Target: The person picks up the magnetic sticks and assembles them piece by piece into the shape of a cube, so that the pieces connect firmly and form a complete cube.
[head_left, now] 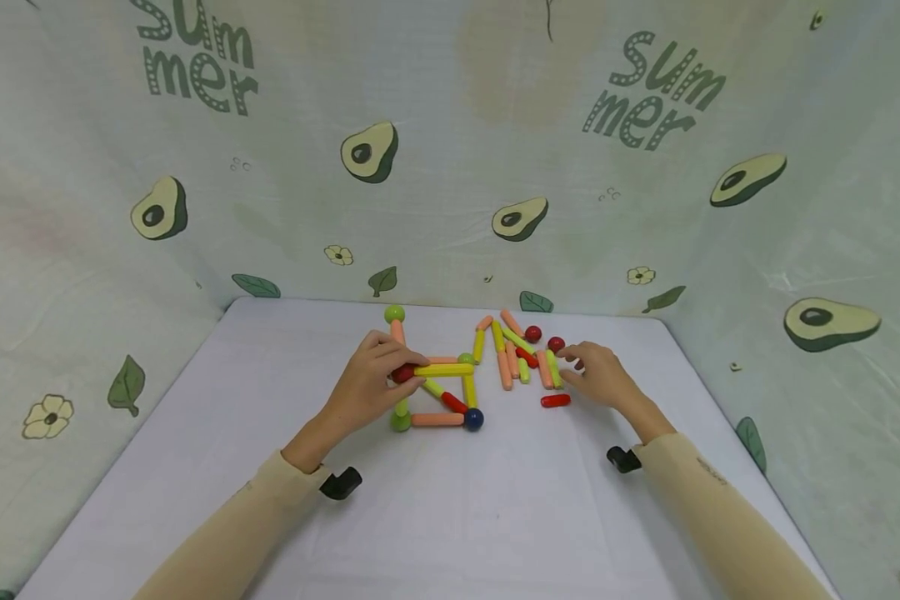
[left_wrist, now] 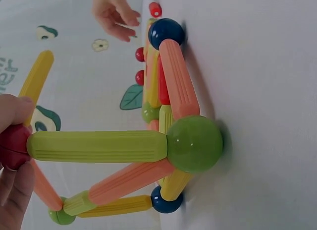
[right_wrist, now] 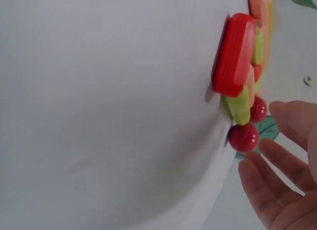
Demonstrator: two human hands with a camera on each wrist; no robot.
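Observation:
My left hand (head_left: 362, 379) pinches a red ball (left_wrist: 14, 146) between thumb and fingers, at an upper corner of a frame of rods and balls. A yellow rod (head_left: 446, 370) juts rightward from this ball, its far end free in the left wrist view. Below it, a green rod (left_wrist: 99, 146) runs down to a green ball (left_wrist: 194, 143) on the table. A salmon rod (head_left: 437, 420) links that ball to a dark blue ball (head_left: 473, 418). Fingers parted and holding nothing, my right hand (head_left: 600, 377) hovers beside a red ball (head_left: 556, 343) and loose rods.
Right of the frame lies a pile of loose salmon, yellow, green and red rods (head_left: 505, 367), with another red ball (head_left: 533, 333) behind. A short red rod (head_left: 556, 401) lies nearer me. The white table (head_left: 487, 517) meets a patterned cloth (head_left: 435, 250) at back and sides.

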